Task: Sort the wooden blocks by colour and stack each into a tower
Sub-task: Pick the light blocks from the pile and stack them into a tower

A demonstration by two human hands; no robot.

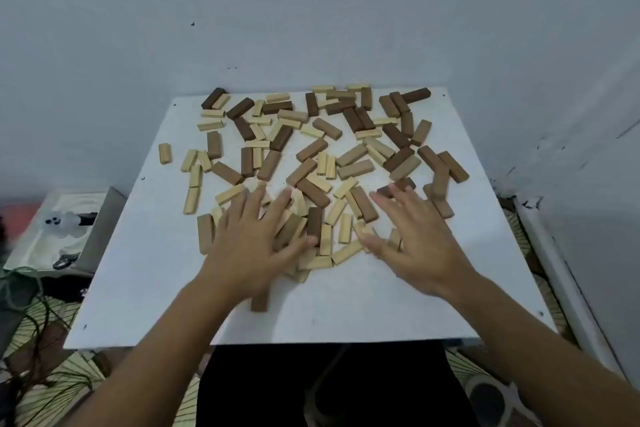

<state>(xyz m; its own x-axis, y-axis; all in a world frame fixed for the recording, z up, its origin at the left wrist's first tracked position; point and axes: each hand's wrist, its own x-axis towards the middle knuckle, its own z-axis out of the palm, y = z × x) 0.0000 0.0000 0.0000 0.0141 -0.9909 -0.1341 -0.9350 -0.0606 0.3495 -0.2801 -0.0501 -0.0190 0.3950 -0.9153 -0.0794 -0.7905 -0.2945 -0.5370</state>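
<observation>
Several wooden blocks lie scattered flat over a white board (145, 288), mixed in three tones: pale ones (191, 200), mid-brown ones (356, 169) and dark brown ones (395, 135). My left hand (247, 241) lies palm down with spread, straight fingers on a heap of blocks near the board's middle. My right hand (415, 236) is also flat, fingers spread, over blocks to the right of the heap. One brown block (259, 302) pokes out from under my left wrist. Neither hand grips anything. No block is stacked.
The board stands against a grey wall. One pale block (165, 153) sits at the board's left edge. A cushion with a printed pattern (59, 225) and dark cables (31, 291) lie on the floor to the left. A white frame (554, 260) runs along the right.
</observation>
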